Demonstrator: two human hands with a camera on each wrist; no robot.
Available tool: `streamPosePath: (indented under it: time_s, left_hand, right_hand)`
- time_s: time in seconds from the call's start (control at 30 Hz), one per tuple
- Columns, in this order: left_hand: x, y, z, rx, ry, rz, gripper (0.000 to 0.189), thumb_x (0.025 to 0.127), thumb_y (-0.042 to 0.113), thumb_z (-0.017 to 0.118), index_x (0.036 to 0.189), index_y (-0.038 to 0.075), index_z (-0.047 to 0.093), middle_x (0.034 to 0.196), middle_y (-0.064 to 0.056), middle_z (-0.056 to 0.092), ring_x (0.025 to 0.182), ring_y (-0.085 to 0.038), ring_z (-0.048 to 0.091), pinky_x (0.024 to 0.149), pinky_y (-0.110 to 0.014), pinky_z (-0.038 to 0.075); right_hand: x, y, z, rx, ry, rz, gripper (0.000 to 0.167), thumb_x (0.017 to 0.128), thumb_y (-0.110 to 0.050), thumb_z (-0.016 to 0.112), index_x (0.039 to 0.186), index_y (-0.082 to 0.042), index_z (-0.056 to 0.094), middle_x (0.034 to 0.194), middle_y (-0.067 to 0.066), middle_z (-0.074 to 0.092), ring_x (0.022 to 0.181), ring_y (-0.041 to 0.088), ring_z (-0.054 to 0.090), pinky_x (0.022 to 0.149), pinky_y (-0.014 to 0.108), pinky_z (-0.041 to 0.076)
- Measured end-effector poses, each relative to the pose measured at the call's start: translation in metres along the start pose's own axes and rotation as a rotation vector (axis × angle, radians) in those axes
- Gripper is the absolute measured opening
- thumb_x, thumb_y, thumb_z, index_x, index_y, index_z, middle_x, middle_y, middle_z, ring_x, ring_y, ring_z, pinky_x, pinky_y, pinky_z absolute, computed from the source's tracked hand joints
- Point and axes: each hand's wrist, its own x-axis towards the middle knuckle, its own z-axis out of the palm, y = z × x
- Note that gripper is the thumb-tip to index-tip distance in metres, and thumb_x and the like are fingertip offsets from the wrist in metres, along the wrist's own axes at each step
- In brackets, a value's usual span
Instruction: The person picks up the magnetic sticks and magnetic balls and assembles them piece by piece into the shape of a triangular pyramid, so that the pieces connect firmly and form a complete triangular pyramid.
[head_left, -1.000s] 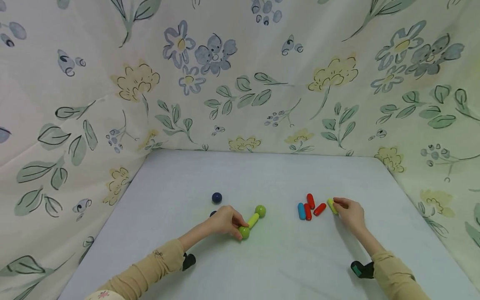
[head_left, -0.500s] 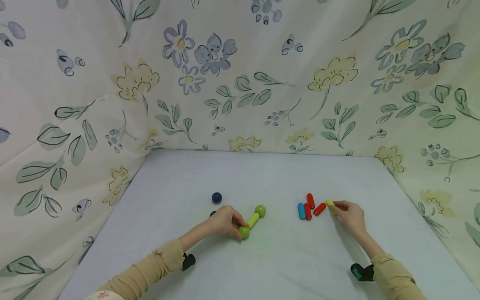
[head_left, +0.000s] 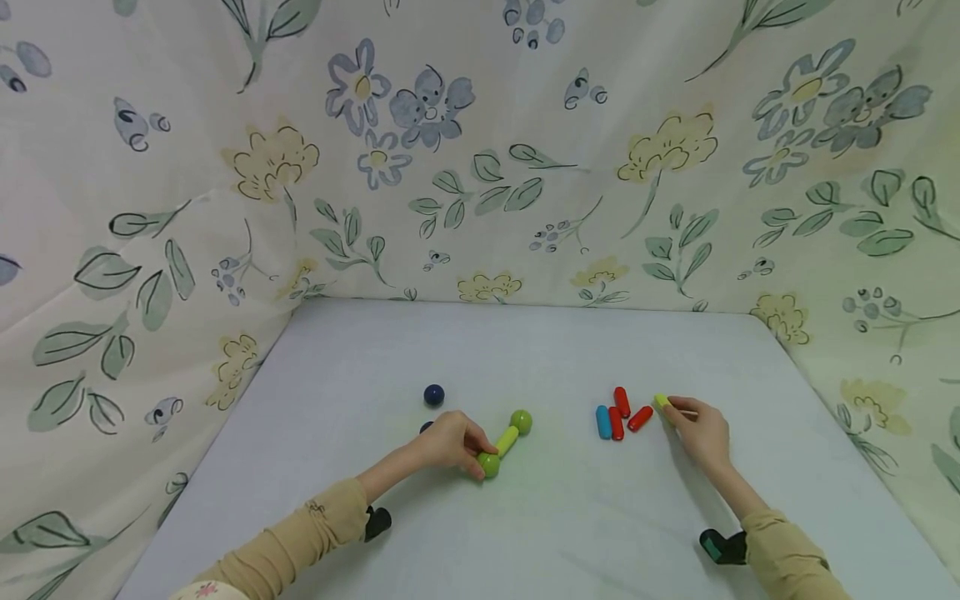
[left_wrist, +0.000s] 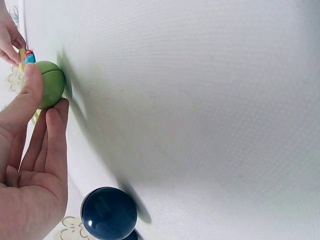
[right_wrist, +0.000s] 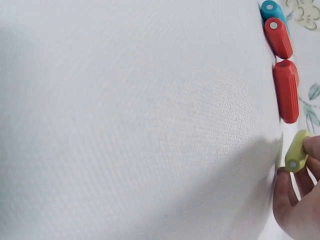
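My left hand (head_left: 450,442) pinches a green ball (head_left: 490,466) between thumb and fingers on the white table. A yellow-green rod (head_left: 507,441) runs from that ball to a second green ball (head_left: 521,422), forming a dumbbell shape. My right hand (head_left: 703,432) pinches another yellow-green rod (right_wrist: 296,152), which has a pale round dot on its end; the fingers hide part of it. Just left of this hand are a blue rod (head_left: 603,422) and red rods (head_left: 640,418), grouped close together.
A dark blue ball (head_left: 433,396) lies beyond my left hand, and another dark blue ball (head_left: 426,427) is mostly hidden behind it. Floral cloth (head_left: 480,208) hangs around the back and sides of the white table (head_left: 480,350).
My right hand's rod shifted slightly left, then back right, and less of it shows now than a second ago. The left hand and its green ball stay in place.
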Motion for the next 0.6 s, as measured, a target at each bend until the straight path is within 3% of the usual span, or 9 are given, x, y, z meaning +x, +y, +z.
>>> streamPosePath:
  time_s: [0.1,0.2,0.27,0.43,0.6]
  left_hand:
    - [0.0004,-0.0001,-0.0001,-0.005,-0.001,-0.006,0.028,0.065,0.006,0.085,0.091,0.009,0.076,0.089,-0.003,0.074,0.076,-0.004,0.064,0.067,-0.016,0.054]
    - [0.0002,-0.0002,-0.0001,-0.008,0.000,-0.008,0.028,0.065,0.006,0.085,0.091,0.009,0.076,0.089,-0.003,0.074,0.076,-0.004,0.064,0.067,-0.016,0.054]
    - [0.0000,-0.0004,0.0001,-0.011,0.002,-0.004,0.028,0.065,0.005,0.085,0.091,0.008,0.076,0.089,-0.004,0.074,0.076,-0.004,0.064,0.066,-0.016,0.054]
    - [-0.0007,-0.0006,0.0004,-0.023,0.005,0.008,0.029,0.065,0.004,0.085,0.092,0.007,0.076,0.089,-0.005,0.074,0.076,-0.006,0.065,0.066,-0.017,0.054]
    - [-0.0008,-0.0009,0.0003,-0.028,0.005,0.008,0.029,0.065,0.004,0.085,0.092,0.007,0.076,0.089,-0.005,0.074,0.076,-0.006,0.065,0.066,-0.017,0.054]
  right_hand:
    - [0.0008,-0.0009,-0.0008,0.011,0.015,0.003,0.032,0.093,-0.017,0.059,0.115,0.005,0.064,0.116,0.025,0.064,0.084,0.016,0.066,0.057,0.011,0.043]
    - [0.0017,-0.0005,-0.0011,0.029,0.020,0.006,0.032,0.092,-0.018,0.060,0.115,0.005,0.064,0.115,0.026,0.064,0.072,-0.009,0.053,0.056,0.011,0.044]
    - [0.0017,0.0008,-0.0010,0.037,0.012,0.007,0.033,0.093,-0.019,0.060,0.116,0.005,0.064,0.115,0.026,0.064,0.070,-0.016,0.045,0.056,0.011,0.044]
    - [0.0011,0.0046,-0.0002,0.041,-0.003,0.009,0.036,0.093,-0.022,0.060,0.117,0.004,0.063,0.114,0.026,0.064,0.072,-0.014,0.048,0.056,0.012,0.044]
    - [0.0001,0.0054,-0.0007,0.029,-0.007,0.001,0.037,0.093,-0.024,0.060,0.117,0.004,0.063,0.115,0.026,0.064,0.082,0.007,0.061,0.057,0.011,0.045]
